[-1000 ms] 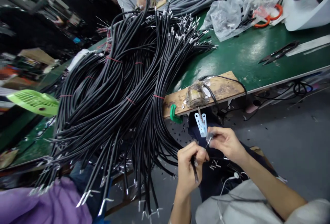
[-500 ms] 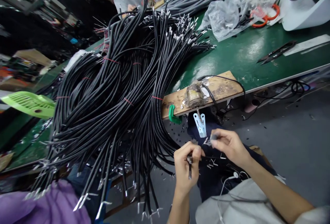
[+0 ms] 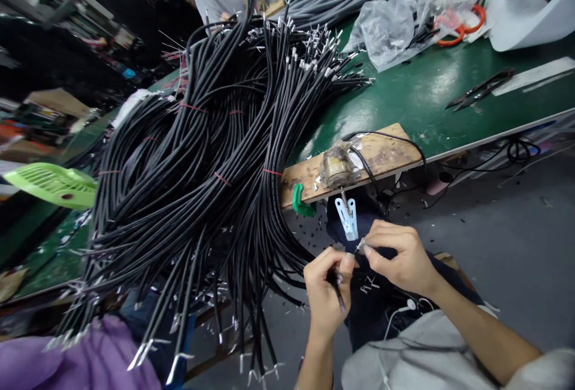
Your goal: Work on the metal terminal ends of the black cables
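Over my lap, my left hand (image 3: 327, 285) is closed on a black cable close to its stripped end. A slim dark tool (image 3: 338, 294) is also tucked in its fingers; its kind is unclear. My right hand (image 3: 402, 256) pinches the silvery cable end (image 3: 360, 245), its fingertips a short way from my left thumb. Just above my hands, a light blue clothespin-like clip (image 3: 347, 219) hangs from a metal shaft. That shaft comes out of a small tape-wrapped motor (image 3: 338, 166) on a wooden board (image 3: 390, 153).
Bundles of black cables (image 3: 179, 198) with stripped ends cover the left. A green clamp (image 3: 303, 201) grips the board's edge. On the green table (image 3: 426, 84) lie snips (image 3: 480, 90), orange-handled scissors (image 3: 462, 29) and plastic bags (image 3: 390, 30). A purple sleeve (image 3: 81, 357) shows at lower left.
My right hand has closed in on the cable end, and the grey bit at its fingertips no longer shows. The dark tool in my left hand has tilted slightly.
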`<state>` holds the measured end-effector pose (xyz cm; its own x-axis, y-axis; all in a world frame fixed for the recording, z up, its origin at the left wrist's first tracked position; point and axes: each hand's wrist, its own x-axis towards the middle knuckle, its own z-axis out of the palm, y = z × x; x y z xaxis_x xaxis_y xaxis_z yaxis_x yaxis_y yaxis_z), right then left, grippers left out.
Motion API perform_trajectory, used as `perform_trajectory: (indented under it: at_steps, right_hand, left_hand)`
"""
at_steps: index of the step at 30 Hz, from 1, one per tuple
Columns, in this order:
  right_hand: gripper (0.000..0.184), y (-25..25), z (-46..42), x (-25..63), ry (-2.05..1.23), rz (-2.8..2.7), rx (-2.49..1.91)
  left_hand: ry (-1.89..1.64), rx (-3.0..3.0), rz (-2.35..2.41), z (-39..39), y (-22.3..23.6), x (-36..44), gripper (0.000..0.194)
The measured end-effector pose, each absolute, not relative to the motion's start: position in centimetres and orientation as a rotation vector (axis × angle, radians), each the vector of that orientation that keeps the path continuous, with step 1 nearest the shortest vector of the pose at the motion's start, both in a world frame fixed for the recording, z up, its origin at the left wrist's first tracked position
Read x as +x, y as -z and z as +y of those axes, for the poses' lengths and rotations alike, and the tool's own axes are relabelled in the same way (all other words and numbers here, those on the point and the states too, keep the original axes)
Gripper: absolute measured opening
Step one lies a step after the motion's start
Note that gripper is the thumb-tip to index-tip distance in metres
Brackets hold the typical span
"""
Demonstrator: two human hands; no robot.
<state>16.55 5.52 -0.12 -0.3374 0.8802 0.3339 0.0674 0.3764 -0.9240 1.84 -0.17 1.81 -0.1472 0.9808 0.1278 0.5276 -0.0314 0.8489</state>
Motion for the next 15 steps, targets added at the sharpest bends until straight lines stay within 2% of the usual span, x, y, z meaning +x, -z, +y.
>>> perform_trajectory:
  at_steps: [5, 9, 11, 13, 15]
  right_hand:
    - [0.021, 0.7, 5.8, 17.2, -1.343, -1.664, -0.927]
    - [0.017, 0.3, 5.5, 16.7, -1.267, -1.642, -0.765]
    - [0.024, 0.3, 5.4, 16.4, -1.239, -1.658, -0.672]
    - [0.032, 0.5, 5.2, 16.1, -1.44, -1.534, -0.559]
    - [0.039, 0.8, 5.3, 15.9, -1.796, -1.282, -0.442]
  left_hand:
    - [-1.135, 1.491, 1.695, -0.4, -1.4, 1.8, 0.033]
    - [-1.089, 1.523, 1.667, -0.3, -1.6, 1.4, 0.036]
    - [-1.052, 1.537, 1.562, -0.1, -2.0, 0.9, 0.035]
    - [-1.054, 1.561, 1.39, 0.2, -2.4, 0.5, 0.032]
    - [-1.115, 1.582, 1.264, 0.5, -2.6, 0.3, 0.03]
